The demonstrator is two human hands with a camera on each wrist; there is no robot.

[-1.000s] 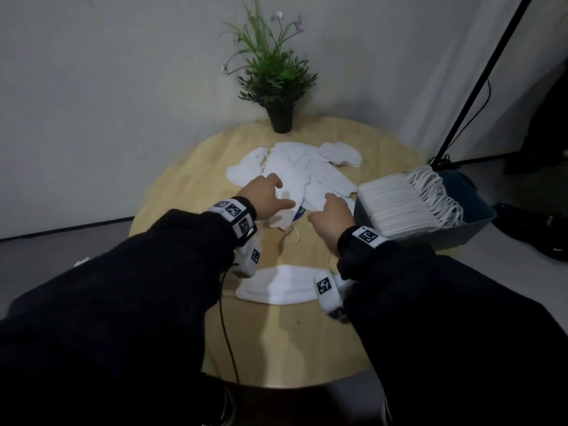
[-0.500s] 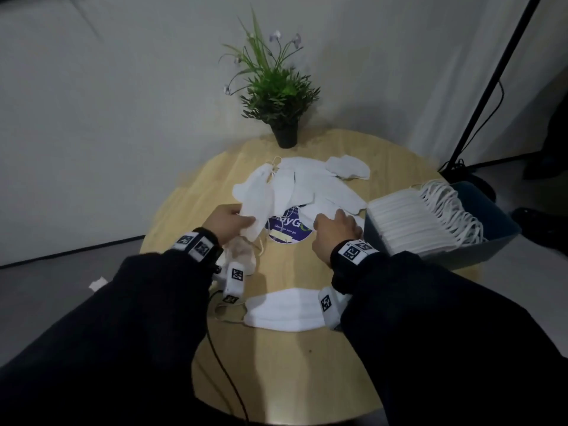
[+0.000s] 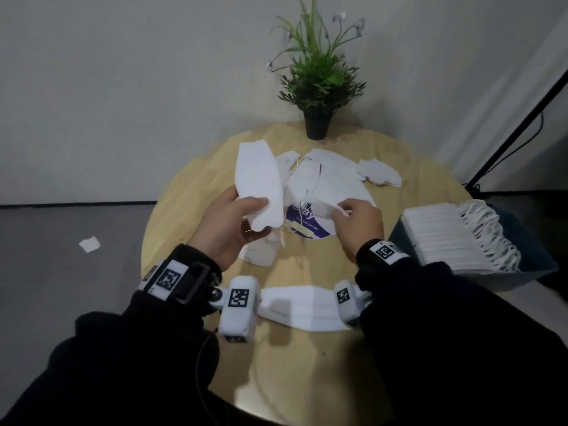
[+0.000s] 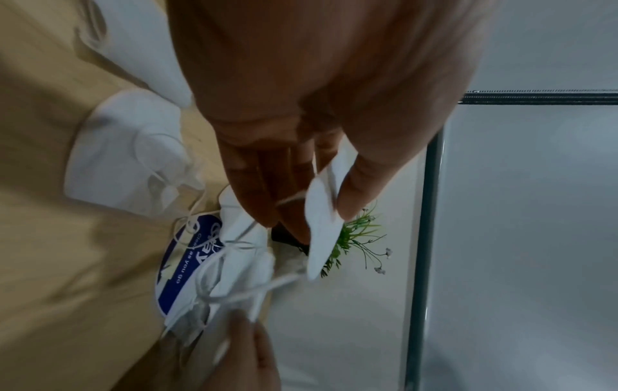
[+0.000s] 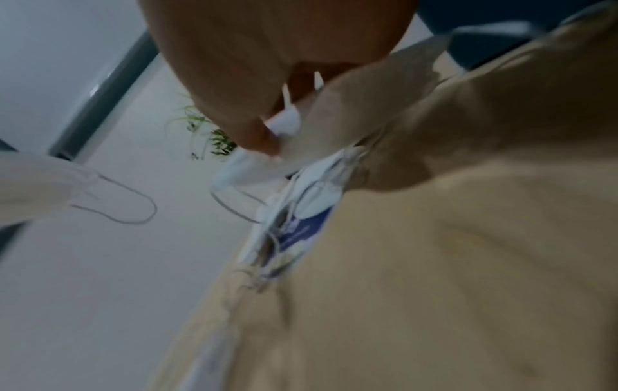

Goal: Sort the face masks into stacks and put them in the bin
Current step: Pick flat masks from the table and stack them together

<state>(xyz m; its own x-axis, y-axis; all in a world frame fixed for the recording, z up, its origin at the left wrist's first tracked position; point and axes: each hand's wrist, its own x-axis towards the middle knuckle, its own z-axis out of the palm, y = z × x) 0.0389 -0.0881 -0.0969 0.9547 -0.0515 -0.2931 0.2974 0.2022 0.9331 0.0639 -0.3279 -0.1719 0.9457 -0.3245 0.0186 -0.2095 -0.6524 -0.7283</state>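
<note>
While lifted off the table (image 3: 190, 179), white mask (image 3: 258, 182) pinched by left hand (image 3: 224, 226); right hand (image 3: 358, 222) fingers pinching a loose mask (image 3: 325, 192) in the pile

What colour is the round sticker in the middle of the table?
The round sticker is dark blue-purple with pale lettering and a white rim; the head view shows it best.

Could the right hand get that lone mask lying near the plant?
Probably yes, once freed: the right hand is pinching a mask from the pile, but bare table lies around the lone mask.
</note>
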